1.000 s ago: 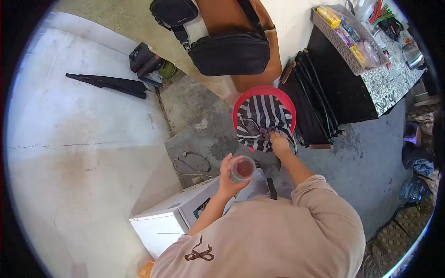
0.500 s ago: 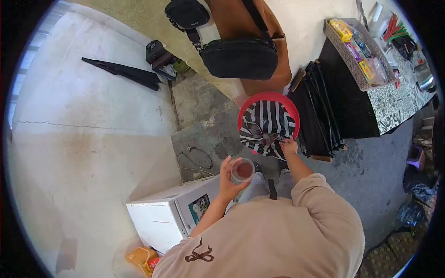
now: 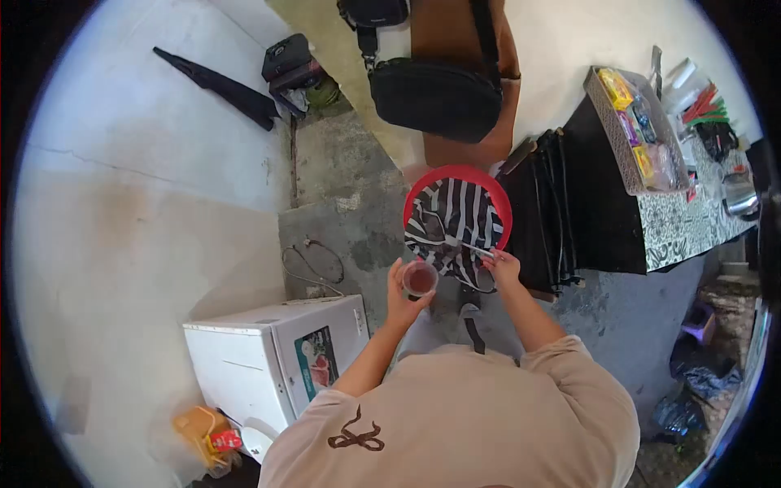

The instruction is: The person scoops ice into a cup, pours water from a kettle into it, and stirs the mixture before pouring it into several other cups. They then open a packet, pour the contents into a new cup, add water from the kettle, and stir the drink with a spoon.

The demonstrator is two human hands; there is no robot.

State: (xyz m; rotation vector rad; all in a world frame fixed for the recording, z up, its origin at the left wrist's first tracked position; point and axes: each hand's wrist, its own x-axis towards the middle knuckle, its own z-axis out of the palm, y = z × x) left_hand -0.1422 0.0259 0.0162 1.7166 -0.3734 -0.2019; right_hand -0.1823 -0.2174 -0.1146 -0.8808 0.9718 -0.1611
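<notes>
We stand before a pale, smooth wall [image 3: 106,268], stained brown in patches and split by a thin crack. Below lies a rough grey floor [image 3: 333,175], blotched darker in places. To our left is a boxy white appliance [image 3: 236,350] with a picture label on its side; to our right, a table [image 3: 687,232] has a black side and a glossy black-and-white patterned top. Ahead of us, near our feet, is a round bin [image 3: 460,172] with a smooth red rim, lined by a crinkled, shiny striped sheet [image 3: 468,203] that spills over the near edge. Beyond it a rounded, soft-looking black bag [image 3: 435,98] rests against brown material. On the table, a long perforated basket [image 3: 610,134] holds packets. Our left hand [image 3: 401,302] is curled around a clear, round cup [image 3: 420,279] with reddish-brown contents, just on our side of the bin. Our right hand [image 3: 504,267] grips one end of a thin, pale utensil [image 3: 476,249]; its far end lies over the striped sheet, touching or not, we cannot tell.
</notes>
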